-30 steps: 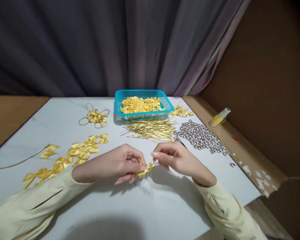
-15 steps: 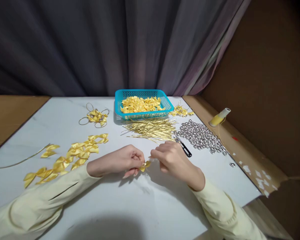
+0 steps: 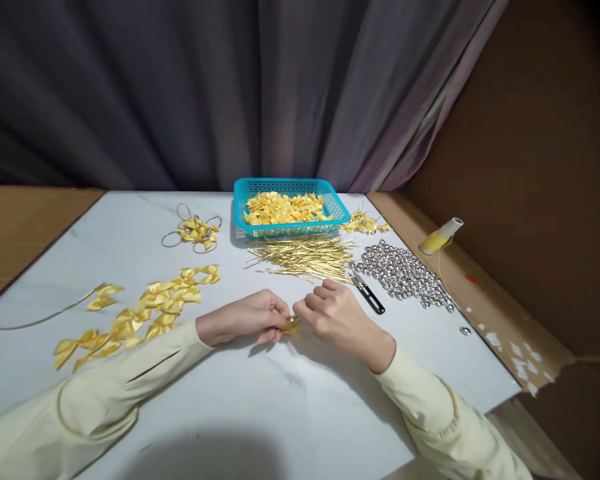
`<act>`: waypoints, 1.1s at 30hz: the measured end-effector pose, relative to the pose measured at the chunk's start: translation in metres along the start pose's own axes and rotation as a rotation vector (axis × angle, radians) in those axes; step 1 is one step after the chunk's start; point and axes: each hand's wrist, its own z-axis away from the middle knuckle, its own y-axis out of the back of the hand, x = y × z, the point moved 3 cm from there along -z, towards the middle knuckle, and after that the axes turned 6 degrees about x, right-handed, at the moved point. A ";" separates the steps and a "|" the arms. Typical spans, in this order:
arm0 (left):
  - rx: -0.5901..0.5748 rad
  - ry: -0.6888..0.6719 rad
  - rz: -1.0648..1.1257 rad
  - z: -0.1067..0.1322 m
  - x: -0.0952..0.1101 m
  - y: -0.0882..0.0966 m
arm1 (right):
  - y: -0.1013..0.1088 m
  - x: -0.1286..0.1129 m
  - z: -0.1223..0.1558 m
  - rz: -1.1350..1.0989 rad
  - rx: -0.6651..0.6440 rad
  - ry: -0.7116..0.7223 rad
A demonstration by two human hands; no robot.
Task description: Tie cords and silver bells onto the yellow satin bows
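Note:
Over the middle of the table, my left hand (image 3: 263,317) pinches a small yellow ribbon bow (image 3: 291,325) between thumb and fingers. Close against the bow's right side is my right hand (image 3: 333,313), its fingers curled and closed. What sits in those fingertips is too small and hidden to make out. Just beyond my right hand lies a pair of black-handled thread snips (image 3: 369,294). Loose yellow bows (image 3: 163,300) spread over the table to the left, beside and beyond my left forearm.
A blue basket (image 3: 241,212) of yellow bows stands at the back, with gold wire ties (image 3: 307,257) in front. Silver beads (image 3: 405,275) lie to the right, near a thread spool (image 3: 437,239). Bow clusters (image 3: 198,231) with cord loops lie back left and behind the beads.
My right hand has moved slightly left, closing the gap to the bow. My left hand still pinches the bow. The whole view has shifted a little.

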 end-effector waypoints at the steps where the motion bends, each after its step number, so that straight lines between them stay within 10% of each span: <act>1: -0.005 0.002 0.006 0.000 -0.001 -0.001 | 0.000 0.000 0.000 -0.005 0.002 0.006; 9: -0.063 0.082 0.064 -0.004 -0.021 -0.011 | 0.033 0.036 0.009 0.075 0.227 -0.233; 33: -0.106 0.046 0.125 -0.005 -0.023 -0.011 | 0.067 0.076 -0.022 0.169 0.356 -0.289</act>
